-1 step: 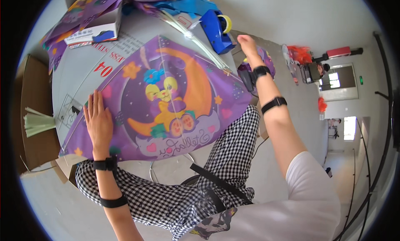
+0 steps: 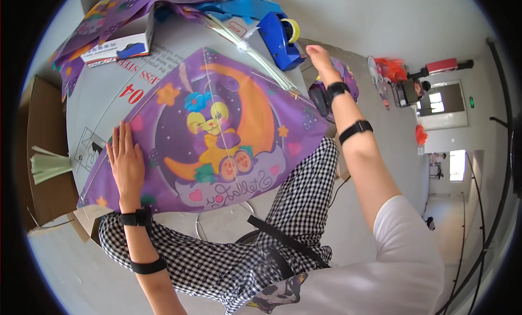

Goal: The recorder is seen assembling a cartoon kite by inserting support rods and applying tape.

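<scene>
A purple kite (image 2: 215, 146), printed with a cartoon animal on an orange crescent moon, lies spread over the round table and hangs past its near edge toward my lap. My left hand (image 2: 128, 165) rests flat on the kite's left part, fingers stretched out. A thin pale rod runs down the middle of the kite. Raised beyond the right rim of the table, my right hand (image 2: 319, 59) is closed, and I cannot make out anything in it. Just left of it stands a blue tape dispenser (image 2: 276, 42) with a yellow roll.
A bundle of thin white rods (image 2: 255, 56) lies beside the dispenser. More purple kite fabric (image 2: 109, 13) and a small box (image 2: 120, 47) sit at the far left of the grey table (image 2: 87, 108). A cardboard box (image 2: 51, 124) holding pale rods (image 2: 51, 165) stands left.
</scene>
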A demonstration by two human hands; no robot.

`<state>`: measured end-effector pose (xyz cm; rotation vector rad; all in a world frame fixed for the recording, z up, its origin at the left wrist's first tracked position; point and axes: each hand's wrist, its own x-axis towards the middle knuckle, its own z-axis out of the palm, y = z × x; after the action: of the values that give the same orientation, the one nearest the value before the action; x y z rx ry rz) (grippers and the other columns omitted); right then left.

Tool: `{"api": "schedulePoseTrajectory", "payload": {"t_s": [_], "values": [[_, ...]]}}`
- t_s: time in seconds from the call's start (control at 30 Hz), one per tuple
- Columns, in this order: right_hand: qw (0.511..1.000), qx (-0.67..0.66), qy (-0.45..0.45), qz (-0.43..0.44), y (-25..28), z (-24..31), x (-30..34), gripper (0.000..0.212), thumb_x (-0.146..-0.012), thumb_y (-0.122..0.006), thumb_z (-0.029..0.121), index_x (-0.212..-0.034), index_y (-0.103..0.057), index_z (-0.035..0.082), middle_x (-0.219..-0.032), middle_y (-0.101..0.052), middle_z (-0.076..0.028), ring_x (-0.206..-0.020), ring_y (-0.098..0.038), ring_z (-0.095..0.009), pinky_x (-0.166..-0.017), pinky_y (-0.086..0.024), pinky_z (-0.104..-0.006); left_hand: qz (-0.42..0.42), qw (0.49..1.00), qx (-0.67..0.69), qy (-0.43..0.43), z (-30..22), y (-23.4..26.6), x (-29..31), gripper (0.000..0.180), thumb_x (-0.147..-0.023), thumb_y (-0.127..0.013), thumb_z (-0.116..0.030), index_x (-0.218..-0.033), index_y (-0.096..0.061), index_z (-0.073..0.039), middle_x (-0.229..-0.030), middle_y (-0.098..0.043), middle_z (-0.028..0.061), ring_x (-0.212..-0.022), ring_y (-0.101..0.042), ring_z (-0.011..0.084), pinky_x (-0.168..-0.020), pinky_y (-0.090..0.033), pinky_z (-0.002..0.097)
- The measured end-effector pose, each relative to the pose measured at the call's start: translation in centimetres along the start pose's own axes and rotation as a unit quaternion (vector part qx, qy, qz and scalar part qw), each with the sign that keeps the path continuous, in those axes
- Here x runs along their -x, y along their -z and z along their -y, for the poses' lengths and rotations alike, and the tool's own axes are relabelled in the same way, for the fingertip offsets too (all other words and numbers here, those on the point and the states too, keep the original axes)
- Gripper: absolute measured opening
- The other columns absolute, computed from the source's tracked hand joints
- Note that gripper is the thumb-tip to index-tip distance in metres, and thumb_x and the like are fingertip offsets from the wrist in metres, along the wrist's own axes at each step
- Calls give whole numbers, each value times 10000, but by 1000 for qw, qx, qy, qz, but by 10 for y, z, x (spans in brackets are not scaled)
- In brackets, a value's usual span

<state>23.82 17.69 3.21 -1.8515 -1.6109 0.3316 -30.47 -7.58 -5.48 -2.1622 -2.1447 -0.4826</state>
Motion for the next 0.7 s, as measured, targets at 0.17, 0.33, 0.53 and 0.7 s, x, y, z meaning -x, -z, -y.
{"api": "schedulePoseTrajectory", "payload": {"t_s": [0.17, 0.33, 0.53, 0.7], "values": [[960, -101, -186, 181, -23, 30, 4, 262, -867, -680, 372, -995, -721, 146, -1038, -676, -4, -1061, -536, -145, -948, -371, -361, -76, 995, 57, 21, 2, 30, 2, 483, -974, -444, -125, -1449, -369, -73, -1492, -382, 101, -1398, -325, 280, -1138, -261, 458], [940, -149, -261, 162, -16, 30, -3, 262, -806, -749, 344, -943, -714, 124, -994, -672, -1, -959, -545, -143, -879, -377, -329, -134, 982, 128, 34, -1, 42, -7, 392, -997, -441, -128, -1382, -454, -57, -1416, -461, 131, -1311, -428, 301, -1073, -335, 430], [956, -97, -248, 122, -9, 35, -16, 291, -754, -794, 326, -921, -710, 104, -959, -671, -2, -886, -545, -141, -807, -381, -321, -123, 983, 134, 34, -4, 34, -7, 350, -1000, -445, -134, -1338, -499, -61, -1396, -479, 119, -1281, -448, 299, -1056, -349, 430], [964, -19, -241, 111, -8, 55, -11, 303, -773, -766, 266, -956, -709, 32, -960, -670, -74, -916, -569, -207, -831, -401, -389, -131, 980, 141, 45, 5, 32, -1, 323, -990, -457, -119, -1297, -527, -49, -1367, -501, 113, -1248, -469, 303, -1032, -375, 431]]}}
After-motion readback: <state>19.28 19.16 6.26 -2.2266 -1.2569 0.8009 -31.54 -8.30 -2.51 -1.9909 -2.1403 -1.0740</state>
